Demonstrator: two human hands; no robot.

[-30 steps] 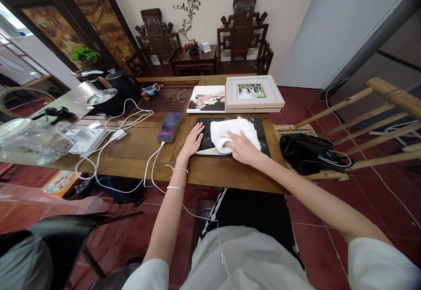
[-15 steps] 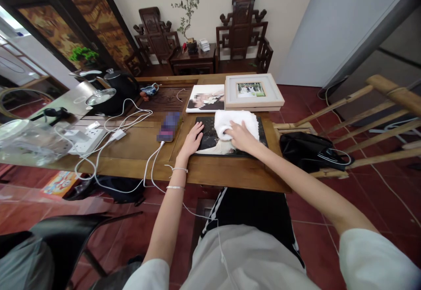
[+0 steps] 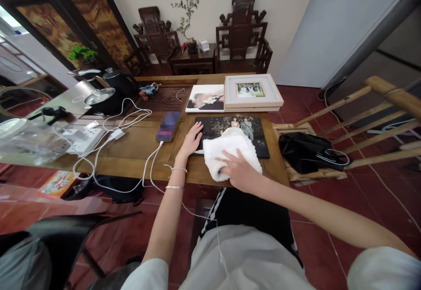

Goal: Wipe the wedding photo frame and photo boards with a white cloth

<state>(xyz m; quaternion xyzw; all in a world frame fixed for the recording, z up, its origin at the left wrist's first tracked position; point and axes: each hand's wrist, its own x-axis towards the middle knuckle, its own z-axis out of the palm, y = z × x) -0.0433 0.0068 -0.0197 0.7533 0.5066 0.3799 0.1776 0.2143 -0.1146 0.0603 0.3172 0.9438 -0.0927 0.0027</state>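
Observation:
A dark photo print (image 3: pixel 237 129) of a couple lies flat on the wooden table (image 3: pixel 141 143) in front of me. My left hand (image 3: pixel 192 139) rests flat on its left edge, fingers stretched out. My right hand (image 3: pixel 239 170) presses down on a folded white cloth (image 3: pixel 226 150), which covers the print's near edge and reaches the table's front edge. The cloth hides the lower part of the print.
Behind the print lie a white canvas photo (image 3: pixel 205 97) and a framed picture (image 3: pixel 252 91). A phone (image 3: pixel 169 126) with a white cable lies to the left, beyond it a power strip (image 3: pixel 81 140), kettles and a plastic bag. A black bag (image 3: pixel 307 153) sits on a bamboo chair at right.
My right hand has drawn the white cloth from the print's far part toward me, to its near edge, uncovering the couple in the picture. My left hand has stayed in place.

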